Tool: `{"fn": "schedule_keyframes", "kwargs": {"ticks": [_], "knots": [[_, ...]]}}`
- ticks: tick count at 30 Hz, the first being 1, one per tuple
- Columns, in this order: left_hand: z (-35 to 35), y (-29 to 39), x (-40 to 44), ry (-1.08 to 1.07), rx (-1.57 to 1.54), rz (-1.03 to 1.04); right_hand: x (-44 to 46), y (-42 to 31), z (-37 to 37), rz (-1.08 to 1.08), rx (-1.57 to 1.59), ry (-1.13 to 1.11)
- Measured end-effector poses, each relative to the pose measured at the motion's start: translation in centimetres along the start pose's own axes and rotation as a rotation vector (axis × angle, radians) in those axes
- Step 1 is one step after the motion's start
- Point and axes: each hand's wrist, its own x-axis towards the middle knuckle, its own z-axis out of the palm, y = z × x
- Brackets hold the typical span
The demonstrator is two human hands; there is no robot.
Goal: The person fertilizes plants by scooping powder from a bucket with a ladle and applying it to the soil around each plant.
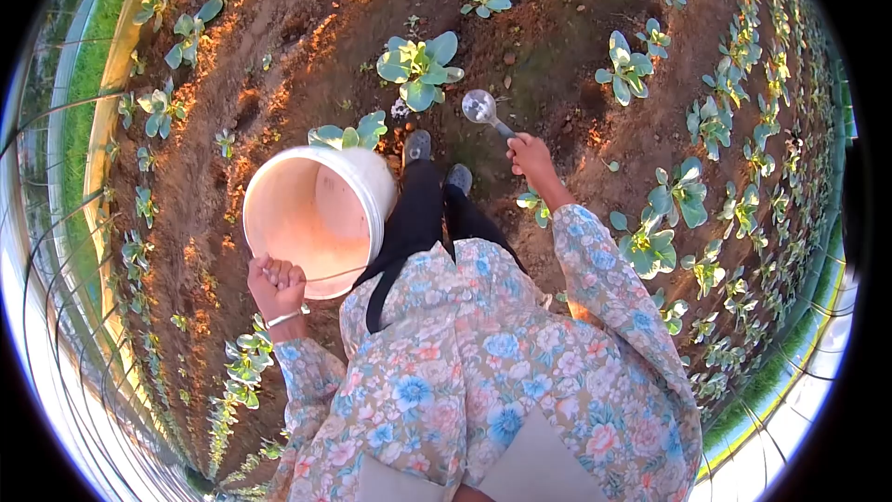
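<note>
My left hand (pixel 277 285) is closed round the thin wire handle of a white bucket (pixel 379 177). The bucket hangs tilted by my left leg, its mouth facing me and its inside lit orange. In my right hand (pixel 531 158) is the handle of a grey spoon (pixel 479 107), held out over the soil. Its round bowl shows some white in it; I cannot make out what. Just left of the spoon grows a leafy green plant (pixel 420 70), with a small patch of white grains (pixel 400 109) on the soil at its foot. Another plant (pixel 358 133) is partly hidden behind the bucket.
Rows of similar young plants (pixel 626 68) run along both sides over brown soil (pixel 316 56). My shoes (pixel 418 145) stand between the rows. Curved hoops and a pale border (pixel 102 130) with grass line the left edge; more grass lies at the right.
</note>
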Motion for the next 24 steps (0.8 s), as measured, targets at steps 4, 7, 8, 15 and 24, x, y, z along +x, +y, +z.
{"fn": "schedule_keyframes", "kwargs": {"ticks": [4,7,8,15,24], "knots": [[2.6,-2.2,-0.6,-0.052,0.035,-0.007,-1.1,-0.9,-2.0,-0.047,-0.075,-0.012],[4.2,-0.9,-1.0,-0.059,0.081,0.06,-0.6,0.7,-0.3,-0.016,-0.1,-0.025],[4.9,-1.2,-0.2,-0.083,0.083,0.073,0.2,0.4,-0.5,-0.018,-0.112,-0.014],[7.9,-1.6,0.8,-0.061,0.118,0.102,-2.3,2.6,-3.0,0.043,0.17,-0.002],[10.1,-1.9,1.7,-0.138,0.069,0.035,-2.8,1.6,-9.2,0.004,0.332,0.099]]}}
